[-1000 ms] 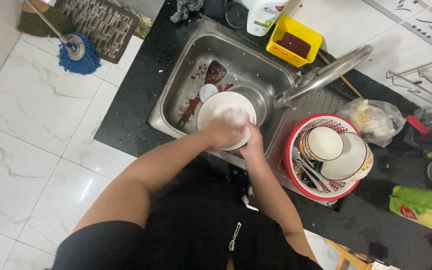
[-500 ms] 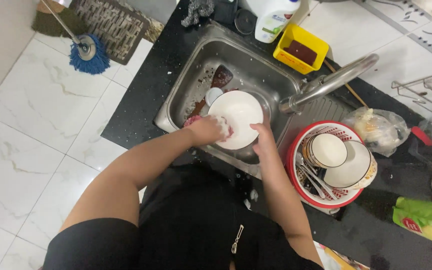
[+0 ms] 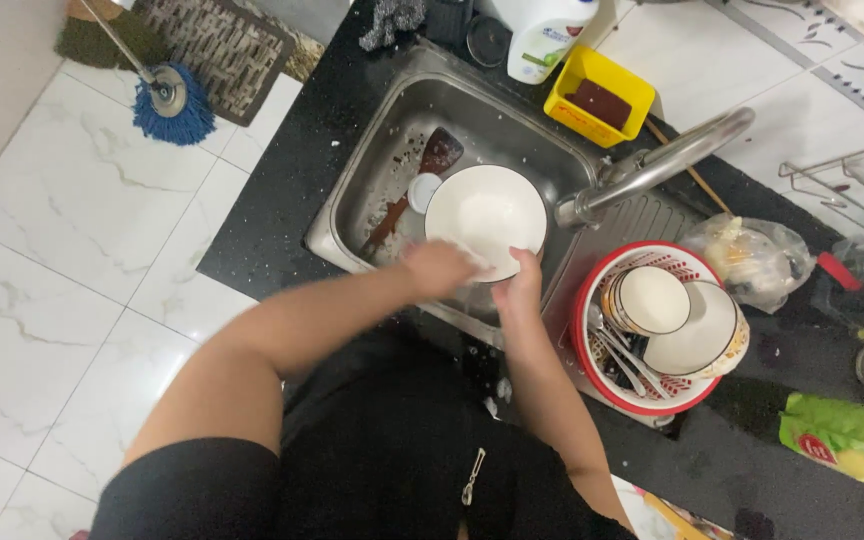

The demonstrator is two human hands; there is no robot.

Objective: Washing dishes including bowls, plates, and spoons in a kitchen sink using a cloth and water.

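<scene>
Blue mop (image 3: 167,100) on the tiled floor, left of the black bench (image 3: 272,240). Steel sink (image 3: 372,200) set into the bench, with a brown spatula (image 3: 417,185) lying inside. Left hand (image 3: 439,268) pressed against the near rim of the white plate (image 3: 485,217), fingers curled; whether they enclose a cloth or sponge cannot be told. The plate is held tilted over the sink basin, round, glossy, plain white, wet with suds. Judged stiff, moderately heavy, breakable and slippery when soapy; best gripped at the rim, thumb over the edge. Right hand (image 3: 519,290) pinches the plate's lower rim. Tap (image 3: 662,165) beyond; red drainer basket (image 3: 592,350) holding bowls near the bench's right edge.
</scene>
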